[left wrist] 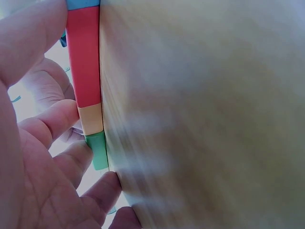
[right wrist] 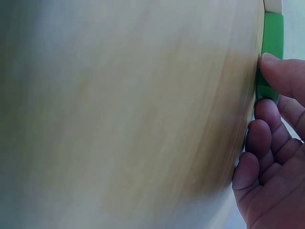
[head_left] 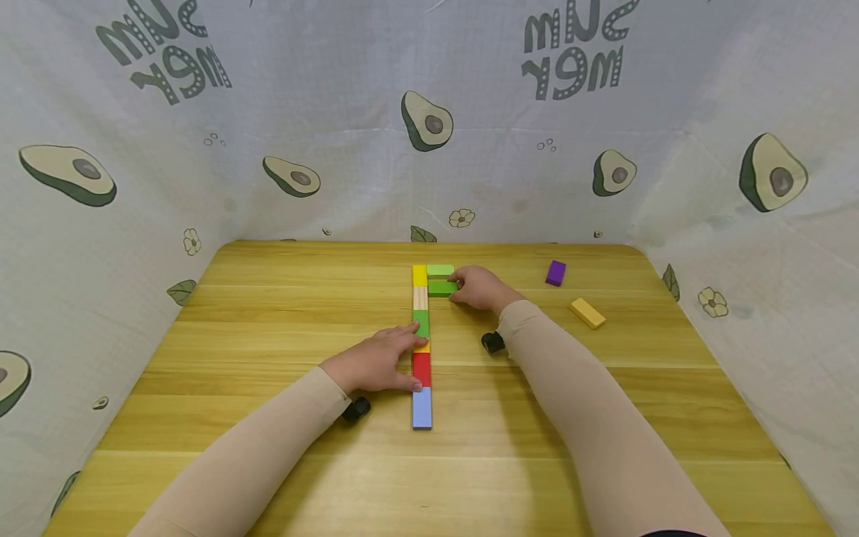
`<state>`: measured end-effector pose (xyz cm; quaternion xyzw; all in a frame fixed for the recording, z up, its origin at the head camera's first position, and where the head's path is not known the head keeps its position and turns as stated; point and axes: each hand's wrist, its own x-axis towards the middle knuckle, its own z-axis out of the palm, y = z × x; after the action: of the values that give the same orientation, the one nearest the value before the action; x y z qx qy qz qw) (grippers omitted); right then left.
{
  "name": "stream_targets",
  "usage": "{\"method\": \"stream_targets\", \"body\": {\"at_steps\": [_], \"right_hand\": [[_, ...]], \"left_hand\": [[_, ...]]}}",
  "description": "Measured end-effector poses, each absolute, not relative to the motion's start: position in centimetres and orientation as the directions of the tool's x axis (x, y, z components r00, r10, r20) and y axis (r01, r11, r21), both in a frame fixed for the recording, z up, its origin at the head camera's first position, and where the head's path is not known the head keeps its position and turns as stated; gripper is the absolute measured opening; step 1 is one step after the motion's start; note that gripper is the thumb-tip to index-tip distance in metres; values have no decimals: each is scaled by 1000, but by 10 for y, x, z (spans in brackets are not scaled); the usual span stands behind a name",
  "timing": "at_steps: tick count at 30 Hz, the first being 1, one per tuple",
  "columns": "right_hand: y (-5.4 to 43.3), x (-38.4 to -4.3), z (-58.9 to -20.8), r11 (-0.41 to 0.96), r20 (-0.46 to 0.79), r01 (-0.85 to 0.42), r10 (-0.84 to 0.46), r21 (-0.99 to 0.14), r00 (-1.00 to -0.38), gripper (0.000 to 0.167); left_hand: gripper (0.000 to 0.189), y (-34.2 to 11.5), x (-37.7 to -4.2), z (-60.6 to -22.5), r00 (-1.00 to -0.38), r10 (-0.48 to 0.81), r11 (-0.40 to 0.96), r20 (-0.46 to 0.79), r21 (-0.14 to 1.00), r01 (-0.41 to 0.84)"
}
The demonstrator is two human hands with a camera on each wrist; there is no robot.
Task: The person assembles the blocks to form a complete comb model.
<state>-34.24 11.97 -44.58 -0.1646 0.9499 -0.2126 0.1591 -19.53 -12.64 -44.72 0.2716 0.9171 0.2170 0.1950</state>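
Observation:
A straight column of blocks runs up the middle of the table in the head view. From the far end come a yellow block (head_left: 419, 275), a striped wood-coloured block (head_left: 420, 298), a green block (head_left: 420, 322), a partly covered orange block (head_left: 423, 348), a red block (head_left: 421, 369) and a blue block (head_left: 422, 408). My left hand (head_left: 377, 358) rests along the column's left side, fingers spread and touching the blocks. A darker green block (head_left: 441, 289) juts right from the column; my right hand (head_left: 479, 289) pinches its right end. Beyond it lies a light green block (head_left: 440, 271), parallel.
On the right of the wooden table (head_left: 268, 298) lie a purple block (head_left: 555, 273) and a yellow-orange block (head_left: 587, 313). A white curtain (head_left: 362, 194) printed with avocados hangs behind the table and along both sides.

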Motion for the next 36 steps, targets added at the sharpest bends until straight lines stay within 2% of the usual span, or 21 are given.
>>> {"method": "stream_targets", "body": {"at_steps": [36], "right_hand": [[120,-342,-446,851,-225,-258,-391,-457,-892,50]], "left_hand": [[81,-126,-196,-448,-776,581,760,-243,503,412]]}}
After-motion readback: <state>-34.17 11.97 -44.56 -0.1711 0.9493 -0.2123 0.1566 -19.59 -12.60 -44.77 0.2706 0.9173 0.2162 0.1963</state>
